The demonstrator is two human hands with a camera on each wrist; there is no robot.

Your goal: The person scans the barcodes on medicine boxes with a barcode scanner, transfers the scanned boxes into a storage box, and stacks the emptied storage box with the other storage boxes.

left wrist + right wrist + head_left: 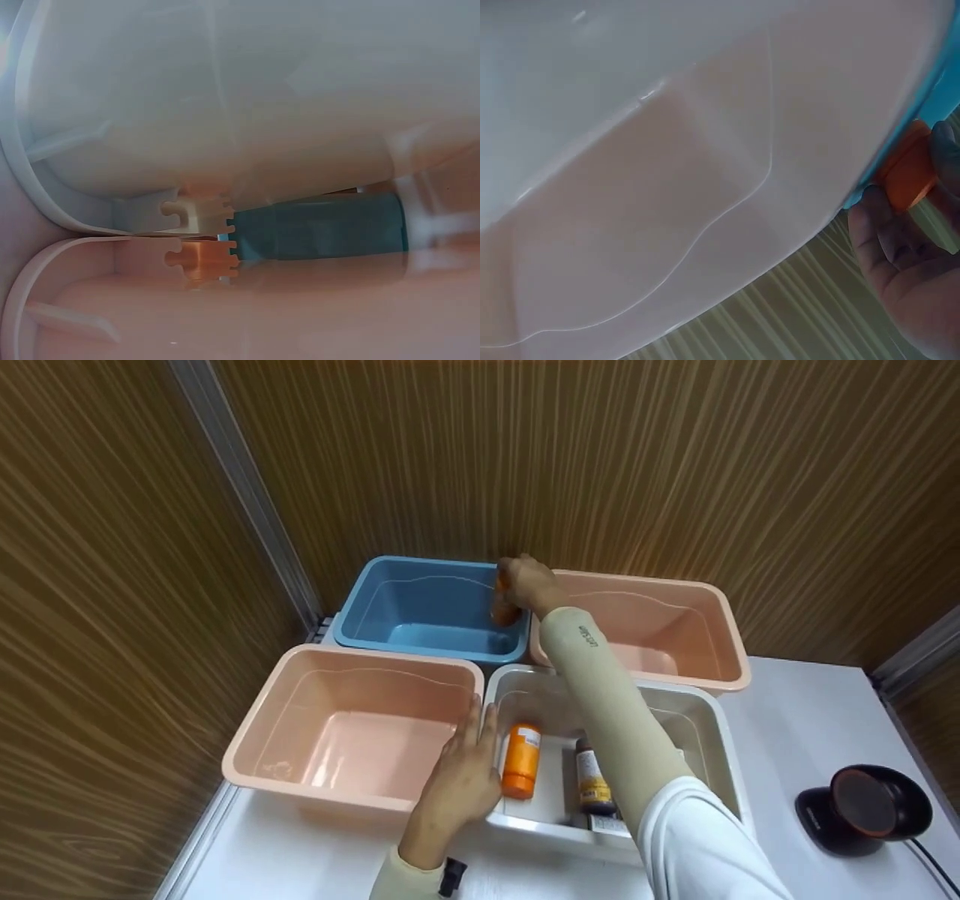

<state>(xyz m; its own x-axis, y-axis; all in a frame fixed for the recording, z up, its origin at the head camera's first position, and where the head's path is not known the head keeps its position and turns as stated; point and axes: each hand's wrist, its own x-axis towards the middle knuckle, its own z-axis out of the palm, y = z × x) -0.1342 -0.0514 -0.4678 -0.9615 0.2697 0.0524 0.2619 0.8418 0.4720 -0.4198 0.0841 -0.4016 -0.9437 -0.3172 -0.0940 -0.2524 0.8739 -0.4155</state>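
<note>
My right hand (pixel 531 583) grips an orange bottle (pixel 505 604) by its upper end, at the right end of the blue bin (pixel 431 647). In the right wrist view, fingers and thumb curl round the orange bottle (pixel 909 180), partly hidden by the bin's edge. My left hand (pixel 465 769) lies with its fingers straight over the adjoining rims of the near pink bin (pixel 352 797) and the white bin (pixel 547 829). Inside the white bin lie another orange bottle (pixel 522 761) and a dark bottle with a white and yellow label (pixel 592 776). My right arm hides part of that bin.
A second pink bin (pixel 720 637) stands at the back right, against the blue bin. A black device with a round cup-like top (pixel 881 802) and a cable sits at the right of the white table (pixel 795 712). Wood-patterned panels (pixel 450 457) rise behind and to the sides.
</note>
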